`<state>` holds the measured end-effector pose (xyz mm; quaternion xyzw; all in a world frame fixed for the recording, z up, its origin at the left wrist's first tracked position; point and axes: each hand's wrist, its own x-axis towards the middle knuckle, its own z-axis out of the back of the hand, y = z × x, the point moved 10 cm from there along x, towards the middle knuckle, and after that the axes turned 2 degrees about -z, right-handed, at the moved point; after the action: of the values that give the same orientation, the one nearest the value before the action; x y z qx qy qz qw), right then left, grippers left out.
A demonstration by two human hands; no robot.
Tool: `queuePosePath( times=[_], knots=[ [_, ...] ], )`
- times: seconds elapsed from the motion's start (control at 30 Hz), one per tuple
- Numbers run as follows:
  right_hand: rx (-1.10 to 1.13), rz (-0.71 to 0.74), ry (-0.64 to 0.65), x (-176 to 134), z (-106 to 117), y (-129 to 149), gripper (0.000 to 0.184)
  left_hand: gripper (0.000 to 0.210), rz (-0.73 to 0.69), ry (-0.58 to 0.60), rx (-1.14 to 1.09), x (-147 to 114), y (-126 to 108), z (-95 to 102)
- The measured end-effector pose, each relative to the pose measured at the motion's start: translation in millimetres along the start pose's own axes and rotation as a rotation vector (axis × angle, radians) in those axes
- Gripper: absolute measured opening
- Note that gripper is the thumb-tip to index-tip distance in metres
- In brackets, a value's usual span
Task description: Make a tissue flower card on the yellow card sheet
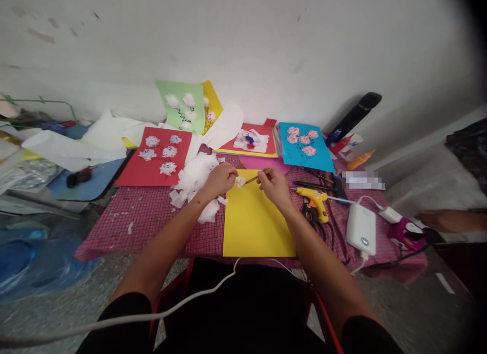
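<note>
Blue plastic (26, 257), crinkled and see-through, lies on the floor at far left, cut off by the edge, so I can't make out what it wraps. Next, a stiff red card (150, 172) bears five frilly paper flowers, on a table (125, 212) spread with checked cloth. Beside it, thin white tissue (196, 174) is heaped in ragged layers, partly hidden by the left hand (222, 179). That hand's fingers are bunched together at a small crumpled white flower (240, 182); I can't tell whether they grip it. The flower sits at the top of a smooth yellow sheet (258, 222). A slim brown stick (251, 180) points to it, clamped in the fingers of the right hand (274, 185). Further right stand a red bottle (341, 144) and an orange bottle (360, 160), their contents impossible to see, then a white plastic power bank (361, 227).
</note>
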<state>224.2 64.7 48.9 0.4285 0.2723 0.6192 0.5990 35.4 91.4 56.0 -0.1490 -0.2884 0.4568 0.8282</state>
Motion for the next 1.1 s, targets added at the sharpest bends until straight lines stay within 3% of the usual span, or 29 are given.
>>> queuePosePath(
  times=[0.17,0.5,0.7,1.1],
  knots=[
    [0.052,-0.031,-0.030,5,0,-6,0.032,0.031,-0.011,-0.076,-0.072,0,6,-7.4],
    [0.070,0.019,-0.020,-8,-7,-4,0.029,0.030,-0.114,0.042,-0.047,-11,-3,-27.4],
    [0.035,0.016,0.004,-10,-9,-3,0.029,0.036,-0.098,0.088,0.016,-12,-6,-31.6],
    [0.226,0.002,-0.104,-11,9,-7,0.032,0.024,-0.080,-0.105,-0.113,-18,-2,-0.6]
  ],
)
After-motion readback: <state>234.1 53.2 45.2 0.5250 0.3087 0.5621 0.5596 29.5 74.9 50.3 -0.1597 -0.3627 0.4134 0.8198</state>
